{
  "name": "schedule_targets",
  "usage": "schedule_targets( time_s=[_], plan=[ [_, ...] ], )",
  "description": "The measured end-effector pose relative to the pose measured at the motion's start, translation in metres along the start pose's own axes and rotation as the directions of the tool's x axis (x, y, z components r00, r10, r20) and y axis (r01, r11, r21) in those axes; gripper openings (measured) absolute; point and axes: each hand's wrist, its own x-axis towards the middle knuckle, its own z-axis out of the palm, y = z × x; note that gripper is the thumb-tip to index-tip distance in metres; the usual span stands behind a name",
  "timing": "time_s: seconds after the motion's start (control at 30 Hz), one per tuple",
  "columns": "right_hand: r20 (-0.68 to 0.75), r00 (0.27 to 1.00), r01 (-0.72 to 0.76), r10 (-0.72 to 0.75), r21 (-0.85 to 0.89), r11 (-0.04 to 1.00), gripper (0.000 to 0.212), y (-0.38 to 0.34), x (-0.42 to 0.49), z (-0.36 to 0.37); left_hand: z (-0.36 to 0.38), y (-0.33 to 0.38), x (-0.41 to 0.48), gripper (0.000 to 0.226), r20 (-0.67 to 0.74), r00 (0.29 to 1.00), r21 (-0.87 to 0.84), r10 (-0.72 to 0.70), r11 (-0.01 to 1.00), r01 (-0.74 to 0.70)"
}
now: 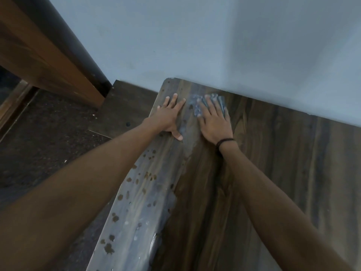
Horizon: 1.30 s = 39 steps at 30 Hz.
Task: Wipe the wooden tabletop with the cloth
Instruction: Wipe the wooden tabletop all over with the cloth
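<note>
1 cloth [222, 103] under R hand [214, 123], 1 tabletop [283, 163].

We count one wooden tabletop [273, 173] and one cloth [221, 104]. Hands: two, namely one left hand [168, 117] and one right hand [214, 122]. Wristbands: one dark wristband [224, 142], on the right wrist. We note one pale wall [195, 45] and one wooden frame [39, 55]. Dark spots [108, 249] on the tabletop: at least a dozen; we cannot fix an exact count.

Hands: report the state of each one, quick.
Left hand: open, flat on the tabletop, holding nothing.
Right hand: open, pressing the cloth flat against the tabletop.
</note>
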Motion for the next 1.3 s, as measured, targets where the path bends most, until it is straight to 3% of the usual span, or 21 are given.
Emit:
schedule_targets(
  time_s=[0.07,0.23,0.4,0.57,0.73,0.83,0.97,1.13,1.23,1.3],
  plan=[
    [0.009,1.000,0.016,-0.016,0.001,1.000,0.053,0.012,-0.020,-0.001,-0.002,-0.004,-0.004,0.147,0.004,1.000,0.018,0.012,1.000,-0.012],
    [-0.003,0.982,-0.190,0.191,0.064,0.980,0.056,0.018,0.033,-0.010,0.001,-0.018,-0.017,0.154,0.102,0.994,0.042,-0.041,0.998,0.037],
    [0.007,0.998,0.058,-0.058,-0.006,0.998,0.053,0.004,0.009,0.003,0.005,-0.013,-0.017,0.157,0.132,0.990,0.097,-0.058,0.994,0.045],
    [-0.006,0.990,-0.141,0.141,0.055,0.988,0.055,0.007,0.046,-0.007,0.004,-0.016,-0.020,0.153,0.088,0.996,0.075,-0.027,0.997,0.021],
    [0.006,0.998,0.069,-0.069,-0.010,0.998,0.053,-0.016,0.004,0.008,0.005,-0.015,-0.020,0.155,0.101,0.993,0.087,-0.053,0.995,0.044],
    [0.002,1.000,0.009,-0.009,0.002,1.000,0.052,0.008,-0.010,0.001,0.004,-0.012,-0.018,0.154,0.097,0.993,0.095,-0.061,0.994,0.052],
    [-0.013,0.993,-0.114,0.115,0.050,0.992,0.054,-0.001,0.045,-0.005,0.005,-0.017,-0.018,0.156,0.091,0.994,0.065,-0.059,0.996,0.053],
    [0.009,0.998,0.063,-0.063,-0.008,0.998,0.053,0.000,-0.001,0.006,0.006,-0.014,-0.018,0.158,0.104,0.992,0.066,-0.069,0.996,0.063],
    [-0.016,0.993,-0.117,0.118,0.043,0.992,0.053,0.019,-0.005,-0.001,0.005,-0.016,-0.013,0.158,0.105,0.990,0.056,-0.091,0.995,0.085],
    [-0.021,0.990,-0.139,0.140,0.030,0.990,0.054,0.005,-0.007,0.001,0.006,-0.017,-0.013,0.158,0.102,0.991,0.036,-0.084,0.996,0.081]
  ],
)
